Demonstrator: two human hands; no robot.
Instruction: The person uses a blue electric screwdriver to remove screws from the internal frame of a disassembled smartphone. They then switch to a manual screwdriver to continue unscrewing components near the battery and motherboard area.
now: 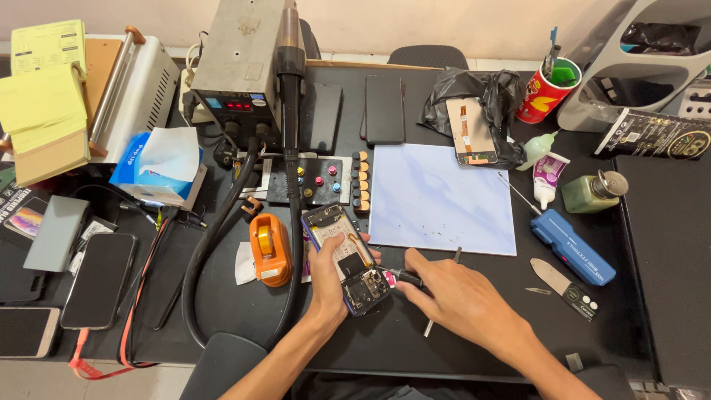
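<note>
An opened smartphone (342, 252) with its back off lies on the black desk, circuit boards showing. My left hand (330, 285) grips its lower left side and holds it in place. My right hand (453, 296) pinches a small black-handled screwdriver (404, 278), whose tip touches the phone's lower board near the camera area. A thin metal tool (428, 326) lies on the desk under my right hand.
A pale blue mat (444, 196) lies beyond my hands. An orange tape dispenser (268, 248) and a black hose (215, 244) from the hot-air station (241, 67) sit to the left. Spare phones (96, 280) lie far left; a blue tool (572, 247), bottles and a blade lie right.
</note>
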